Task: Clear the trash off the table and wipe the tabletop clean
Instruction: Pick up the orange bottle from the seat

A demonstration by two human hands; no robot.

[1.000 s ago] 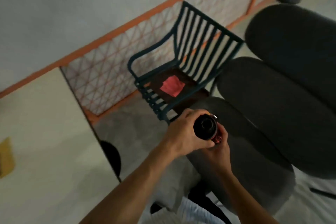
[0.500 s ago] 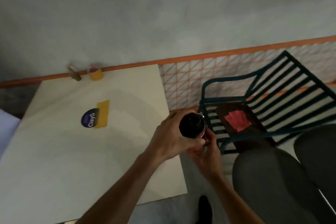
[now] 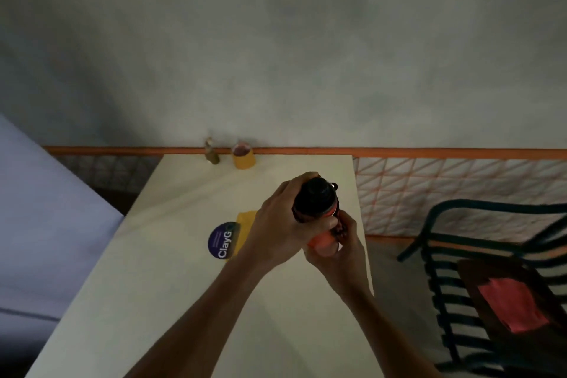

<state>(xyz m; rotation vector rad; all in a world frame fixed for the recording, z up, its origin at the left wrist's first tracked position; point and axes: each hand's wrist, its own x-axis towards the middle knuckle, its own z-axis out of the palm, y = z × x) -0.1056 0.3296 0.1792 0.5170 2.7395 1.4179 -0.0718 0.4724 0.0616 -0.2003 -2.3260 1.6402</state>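
I hold an orange bottle with a black cap above the right side of the cream table. My left hand wraps the cap end from the left. My right hand grips the orange lower part from below. On the tabletop, partly hidden behind my left hand, lies a yellow cloth with a round dark "ClayG" label on it.
A yellow cup and a small brownish object stand at the table's far edge by the wall. A dark slatted chair with a red paper on its seat stands right of the table. A pale purple surface lies left.
My view swung left from the chair and grey seats to the table. Both hands carried the bottle from over the floor to above the tabletop.
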